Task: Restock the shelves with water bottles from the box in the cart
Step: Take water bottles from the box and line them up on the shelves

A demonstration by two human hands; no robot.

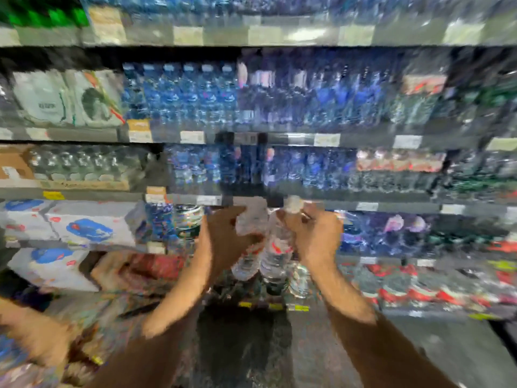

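Evidently blurred, the single head view is showing this much:
Left hand: the left hand is curling its fingers round a clear water bottle, gripping it at the upper body, the bottle tilting with its cap end up.
Right hand: the right hand is gripping a second water bottle near its neck, the pale cap showing just above the fingers.
Bottles: both are hanging side by side, touching or nearly so, in front of the lower shelves.
Shelves: rows of blue-labelled bottled water are standing on the upper levels; white cartons are sitting at the left.
Lower left: another person's hand is showing at the frame edge, too blurred to tell its grip.
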